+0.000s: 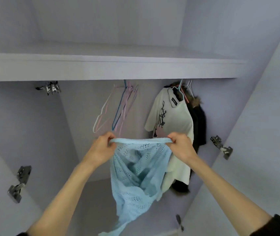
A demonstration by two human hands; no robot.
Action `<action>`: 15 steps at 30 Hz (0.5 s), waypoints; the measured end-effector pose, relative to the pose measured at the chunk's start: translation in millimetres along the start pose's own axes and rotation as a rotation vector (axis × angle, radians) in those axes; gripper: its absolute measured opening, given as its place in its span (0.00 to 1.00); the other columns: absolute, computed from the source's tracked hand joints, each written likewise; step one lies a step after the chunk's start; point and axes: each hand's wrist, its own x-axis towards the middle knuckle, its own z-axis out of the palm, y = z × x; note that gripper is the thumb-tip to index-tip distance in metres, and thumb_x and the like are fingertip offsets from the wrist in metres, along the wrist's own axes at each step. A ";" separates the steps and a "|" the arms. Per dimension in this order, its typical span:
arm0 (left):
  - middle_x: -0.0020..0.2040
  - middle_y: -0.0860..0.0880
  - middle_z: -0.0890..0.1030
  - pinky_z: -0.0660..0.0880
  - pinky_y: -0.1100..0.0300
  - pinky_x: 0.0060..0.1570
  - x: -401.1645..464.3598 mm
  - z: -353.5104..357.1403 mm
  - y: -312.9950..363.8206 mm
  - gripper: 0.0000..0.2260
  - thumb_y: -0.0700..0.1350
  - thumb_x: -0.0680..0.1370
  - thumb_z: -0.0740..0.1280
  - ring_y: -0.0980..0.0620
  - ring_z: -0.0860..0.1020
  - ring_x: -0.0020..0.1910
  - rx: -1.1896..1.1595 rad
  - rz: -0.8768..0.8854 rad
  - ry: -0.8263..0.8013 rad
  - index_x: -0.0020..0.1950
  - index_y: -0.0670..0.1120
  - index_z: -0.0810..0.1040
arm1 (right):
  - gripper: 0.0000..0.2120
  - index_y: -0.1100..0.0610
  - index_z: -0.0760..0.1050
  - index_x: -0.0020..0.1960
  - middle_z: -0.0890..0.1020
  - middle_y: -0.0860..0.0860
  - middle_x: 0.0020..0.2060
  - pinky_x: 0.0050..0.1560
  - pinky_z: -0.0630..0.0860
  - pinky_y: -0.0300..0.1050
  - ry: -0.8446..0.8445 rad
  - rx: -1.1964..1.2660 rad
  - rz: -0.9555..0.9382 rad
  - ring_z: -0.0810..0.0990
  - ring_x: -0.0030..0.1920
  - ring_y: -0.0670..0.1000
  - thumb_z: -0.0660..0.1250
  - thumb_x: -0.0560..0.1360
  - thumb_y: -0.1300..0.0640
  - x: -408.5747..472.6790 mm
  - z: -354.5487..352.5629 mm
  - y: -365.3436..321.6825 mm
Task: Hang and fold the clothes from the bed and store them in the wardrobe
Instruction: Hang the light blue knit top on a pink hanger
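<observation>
A light blue eyelet garment (136,176) hangs in front of the open wardrobe (33,133). My left hand (101,147) pinches one end of its top band and my right hand (180,147) pinches the other, stretching the band level between them. The fabric droops below in loose folds. Behind it, several empty wire hangers (118,108) in white, pink and blue hang under the shelf. A white printed T-shirt (170,120) hangs on a hanger to the right.
A white shelf (112,67) spans the wardrobe above the hangers. Dark clothes (199,123) hang behind the T-shirt at the far right. Both doors stand open, with metal hinges on the left (19,183) and on the right (222,147).
</observation>
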 end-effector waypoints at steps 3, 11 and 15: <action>0.55 0.48 0.78 0.67 0.74 0.46 5.9 9.5 -2.8 0.14 0.33 0.77 0.61 0.53 0.75 0.50 0.024 0.034 -0.126 0.61 0.42 0.75 | 0.05 0.62 0.78 0.37 0.75 0.53 0.30 0.32 0.63 0.36 -0.070 0.116 -0.047 0.70 0.36 0.50 0.67 0.72 0.65 25.3 11.4 -26.6; 0.35 0.53 0.79 0.68 0.74 0.35 15.2 38.2 13.8 0.02 0.43 0.77 0.66 0.53 0.76 0.36 -0.110 -0.041 0.171 0.44 0.49 0.77 | 0.04 0.59 0.81 0.43 0.80 0.49 0.32 0.35 0.67 0.37 -0.196 0.097 -0.284 0.74 0.34 0.46 0.67 0.72 0.62 53.7 36.6 -67.0; 0.27 0.57 0.75 0.65 0.75 0.32 21.7 10.8 17.1 0.08 0.38 0.77 0.63 0.61 0.71 0.27 -0.049 0.007 0.277 0.47 0.49 0.80 | 0.06 0.59 0.80 0.42 0.75 0.48 0.28 0.29 0.64 0.39 -0.225 0.104 -0.352 0.70 0.29 0.47 0.69 0.74 0.56 64.8 43.8 -61.3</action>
